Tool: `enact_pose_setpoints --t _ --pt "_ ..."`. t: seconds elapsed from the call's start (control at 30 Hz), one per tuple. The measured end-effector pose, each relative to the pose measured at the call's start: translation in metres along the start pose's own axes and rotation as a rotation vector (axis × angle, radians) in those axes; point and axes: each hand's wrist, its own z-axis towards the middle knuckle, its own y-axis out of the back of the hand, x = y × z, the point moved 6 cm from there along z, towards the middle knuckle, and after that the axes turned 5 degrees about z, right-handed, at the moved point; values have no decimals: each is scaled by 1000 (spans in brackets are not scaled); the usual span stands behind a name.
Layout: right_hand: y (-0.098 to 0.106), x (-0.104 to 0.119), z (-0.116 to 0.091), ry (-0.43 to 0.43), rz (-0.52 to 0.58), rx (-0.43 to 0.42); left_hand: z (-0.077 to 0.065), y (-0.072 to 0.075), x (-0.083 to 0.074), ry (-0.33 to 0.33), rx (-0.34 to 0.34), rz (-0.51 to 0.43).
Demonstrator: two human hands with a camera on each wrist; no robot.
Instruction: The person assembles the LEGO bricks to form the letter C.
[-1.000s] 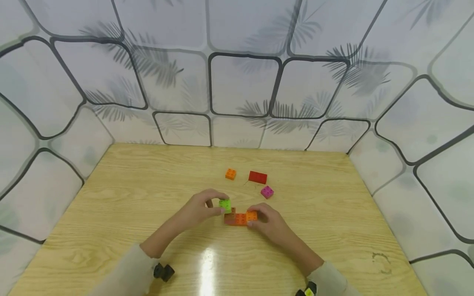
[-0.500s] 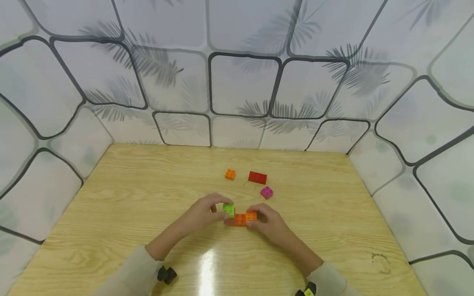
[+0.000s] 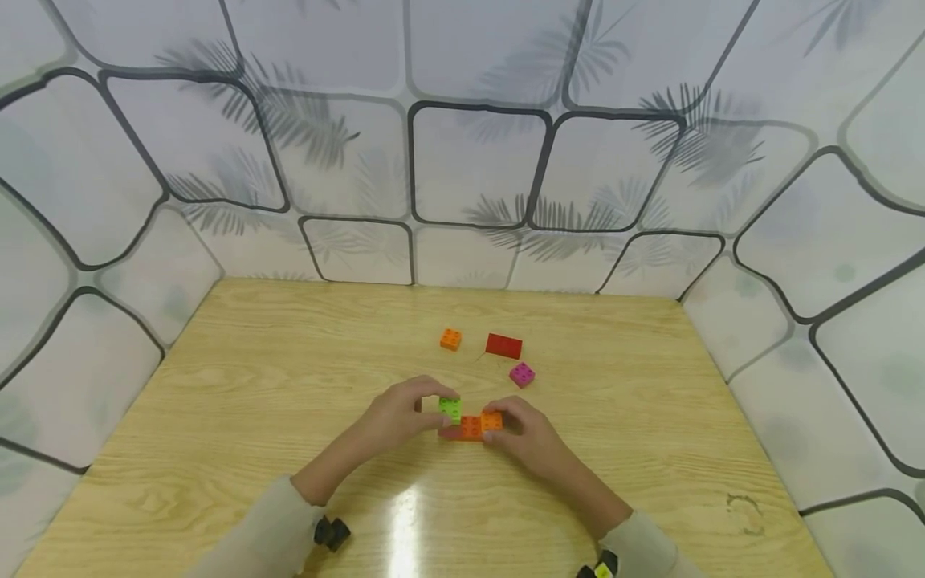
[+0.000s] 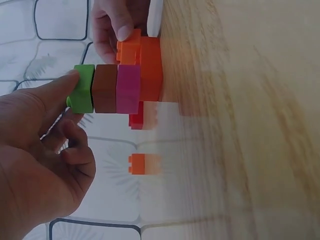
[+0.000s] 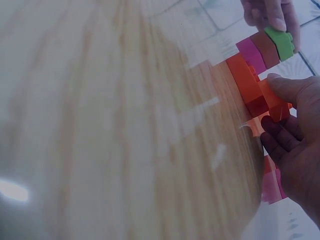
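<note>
In the head view my left hand point(image 3: 401, 411) pinches a lime-green building brick point(image 3: 450, 408) between thumb and fingers. That brick sits in line atop a brown brick point(image 4: 105, 89), a thin dark seam showing between them. Under the brown one comes a magenta brick point(image 4: 128, 90), standing on one end of a longer red-orange brick point(image 3: 470, 427) on the table. At the opposite end of this long brick, a small orange brick point(image 3: 491, 421) is held by the thumb and fingers of my right hand point(image 3: 533, 440). The left hand hides part of the stack from above.
Beyond the hands lie a loose orange brick point(image 3: 451, 339), a long red brick point(image 3: 504, 346) and a magenta brick point(image 3: 522, 375) on the wooden table point(image 3: 303, 345). A patterned cloth wall point(image 3: 477, 168) encloses the back and sides.
My left hand has moved slightly right and toward me with the green brick, which now covers the brown brick from above. The right hand has kept its place on the orange brick.
</note>
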Motion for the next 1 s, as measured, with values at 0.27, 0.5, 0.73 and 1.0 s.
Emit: enact_pose_setpoints --t 0.27,0.5,0.73,1.0 --pt "0 2 1 -21 17 8 1 0 2 18 -19 -2" --pt "1 1 2 -12 12 -1 2 -3 5 25 -29 -4" --pt "1 -1 1 -5 2 -4 2 -9 6 -10 -9 -60" --pt "0 0 2 -13 6 -12 15 -1 23 28 -2 -215"
